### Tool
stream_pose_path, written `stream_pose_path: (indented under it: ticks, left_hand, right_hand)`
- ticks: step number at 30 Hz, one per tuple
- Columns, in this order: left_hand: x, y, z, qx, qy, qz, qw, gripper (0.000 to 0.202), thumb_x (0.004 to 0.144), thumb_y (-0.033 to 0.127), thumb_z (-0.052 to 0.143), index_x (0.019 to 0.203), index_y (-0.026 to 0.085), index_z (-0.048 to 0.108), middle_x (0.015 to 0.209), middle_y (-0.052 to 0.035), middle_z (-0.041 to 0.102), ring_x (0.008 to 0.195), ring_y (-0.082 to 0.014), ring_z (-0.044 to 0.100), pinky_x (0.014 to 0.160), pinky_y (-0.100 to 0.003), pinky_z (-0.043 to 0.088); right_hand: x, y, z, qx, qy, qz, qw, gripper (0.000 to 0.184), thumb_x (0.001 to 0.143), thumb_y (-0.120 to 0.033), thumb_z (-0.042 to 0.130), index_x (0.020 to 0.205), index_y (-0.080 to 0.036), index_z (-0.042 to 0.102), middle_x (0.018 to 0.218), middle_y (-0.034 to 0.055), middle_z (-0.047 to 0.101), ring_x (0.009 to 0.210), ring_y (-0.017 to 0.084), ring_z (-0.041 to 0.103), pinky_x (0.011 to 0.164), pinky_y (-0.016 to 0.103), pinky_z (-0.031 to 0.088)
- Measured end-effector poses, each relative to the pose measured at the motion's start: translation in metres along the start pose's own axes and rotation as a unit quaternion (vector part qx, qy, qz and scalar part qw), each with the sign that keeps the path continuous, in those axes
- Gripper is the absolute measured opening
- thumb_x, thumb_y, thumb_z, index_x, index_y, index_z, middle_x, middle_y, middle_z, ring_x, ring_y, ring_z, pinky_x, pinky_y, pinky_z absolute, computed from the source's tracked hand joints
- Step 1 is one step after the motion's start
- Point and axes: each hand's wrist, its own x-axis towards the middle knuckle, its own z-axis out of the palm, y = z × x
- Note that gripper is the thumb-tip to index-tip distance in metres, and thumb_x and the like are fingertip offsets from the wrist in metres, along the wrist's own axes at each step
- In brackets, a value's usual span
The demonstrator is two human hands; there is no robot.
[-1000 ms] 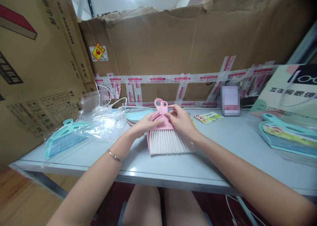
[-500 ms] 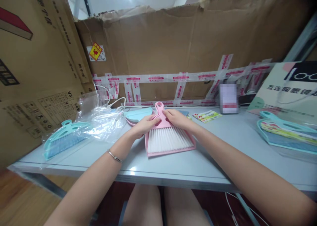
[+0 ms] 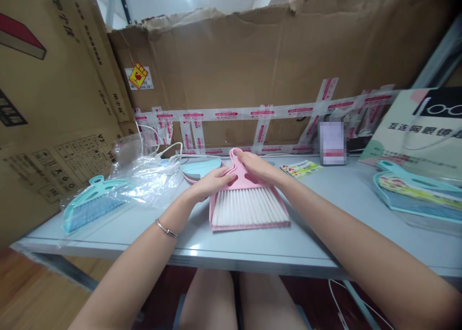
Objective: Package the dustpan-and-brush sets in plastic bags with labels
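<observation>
A pink hand brush (image 3: 245,202) with white bristles lies inside a pink dustpan (image 3: 252,224) flat on the grey table (image 3: 325,238). My left hand (image 3: 211,181) grips the left side of the brush head near the handle, fingers curled on it. From the right, my right hand (image 3: 258,166) presses down on the handle, fingers closed over it. The handle's looped end (image 3: 236,152) points away from me.
A teal brush (image 3: 90,202) lies at the left beside crumpled clear plastic bags (image 3: 147,176). Another teal dustpan set in plastic (image 3: 415,195) sits at the right under a printed bag (image 3: 422,127). Cardboard walls (image 3: 252,65) stand behind and to the left. A small leaflet (image 3: 301,168) lies mid-table.
The brush went from tilted up to seated flat in the pink dustpan on the table. Both hands stayed on its handle end and pressed it down.
</observation>
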Motion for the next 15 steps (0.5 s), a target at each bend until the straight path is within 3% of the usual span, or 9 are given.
stream_pose_path:
  ticks: [5,15]
  left_hand:
    - [0.0,0.0,0.003,0.031,0.006,0.003,0.999,0.023,0.083,0.037,0.047,0.073,0.016,0.05,0.069,0.0018,0.045,0.067,-0.0125,0.04,0.069,-0.028,0.034]
    - [0.002,-0.005,0.003,0.061,0.008,0.0,0.998,0.023,0.083,0.038,0.046,0.078,0.016,0.053,0.073,0.0005,0.048,0.068,-0.0131,0.042,0.07,-0.029,0.035]
  right_hand:
    - [0.006,-0.008,0.004,-0.035,0.008,-0.007,0.999,0.043,0.097,-0.039,0.025,0.093,-0.014,0.059,0.106,0.0138,0.063,0.102,0.022,0.057,0.088,0.028,0.039]
    - [0.005,-0.003,0.012,-0.077,0.027,0.004,0.997,0.041,0.097,-0.033,0.023,0.109,-0.015,0.058,0.115,0.0147,0.061,0.114,0.025,0.053,0.094,0.032,0.035]
